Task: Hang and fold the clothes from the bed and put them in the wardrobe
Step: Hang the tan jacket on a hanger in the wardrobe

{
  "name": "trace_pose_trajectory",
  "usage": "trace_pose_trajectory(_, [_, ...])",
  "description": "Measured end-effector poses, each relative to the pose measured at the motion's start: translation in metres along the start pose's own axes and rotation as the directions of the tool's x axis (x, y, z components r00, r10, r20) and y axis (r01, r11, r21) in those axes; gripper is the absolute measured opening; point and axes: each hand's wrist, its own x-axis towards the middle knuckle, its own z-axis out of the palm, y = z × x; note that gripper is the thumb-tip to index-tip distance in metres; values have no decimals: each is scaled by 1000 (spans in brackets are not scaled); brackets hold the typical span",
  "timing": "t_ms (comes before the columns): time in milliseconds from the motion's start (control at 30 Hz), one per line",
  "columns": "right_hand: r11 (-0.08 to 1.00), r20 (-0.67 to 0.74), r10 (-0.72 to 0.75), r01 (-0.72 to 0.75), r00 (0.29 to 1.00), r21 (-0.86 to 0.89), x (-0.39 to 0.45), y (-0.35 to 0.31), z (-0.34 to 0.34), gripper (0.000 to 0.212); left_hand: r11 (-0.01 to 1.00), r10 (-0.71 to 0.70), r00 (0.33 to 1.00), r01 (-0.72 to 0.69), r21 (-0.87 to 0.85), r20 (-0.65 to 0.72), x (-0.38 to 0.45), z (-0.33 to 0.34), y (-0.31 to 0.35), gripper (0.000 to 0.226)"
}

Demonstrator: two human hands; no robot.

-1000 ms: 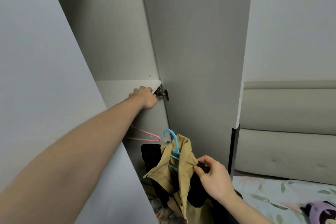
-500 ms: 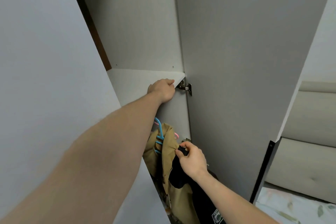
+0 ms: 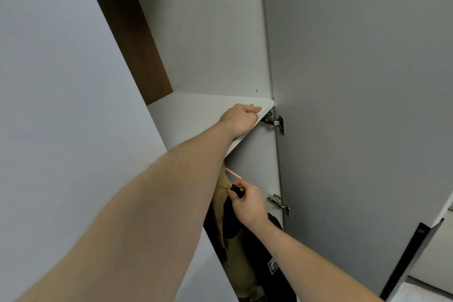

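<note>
the front edge of the wardrobe shelf (image 3: pixel 196 115) is gripped by the left hand (image 3: pixel 241 117) — below it, black clothing (image 3: pixel 236 191) is pinched in the right hand (image 3: pixel 247 203) beside a tan jacket (image 3: pixel 220 193).

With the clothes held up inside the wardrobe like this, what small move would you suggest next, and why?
Probably lift the right hand a little to hook the hanger on. It pinches the black garment and tan jacket below the shelf, which the left hand grips; no rail is visible.

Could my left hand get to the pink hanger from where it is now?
Probably not at once. The left hand grips the shelf edge, and the pink hanger sits below that shelf, behind the forearm. The right hand, pinching the dark garment, is nearer.
</note>
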Motion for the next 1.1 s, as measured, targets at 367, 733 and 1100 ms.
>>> trace_pose_trajectory(367, [1000, 93, 3, 0, 996, -25, 34, -3, 32, 25, 999, 17, 1000, -16, 39, -8, 5, 0, -3, 47])
trace_pose_trajectory(733, [999, 285, 30, -21, 958, -36, 49, 8, 52, 32, 999, 1, 1000, 0, 40, -9, 3, 3, -1, 49])
trace_pose_trajectory(1100, [997, 240, -11, 30, 971, -73, 57, 50, 16, 26, 999, -20, 999, 21, 30, -37, -1, 1, 2, 51])
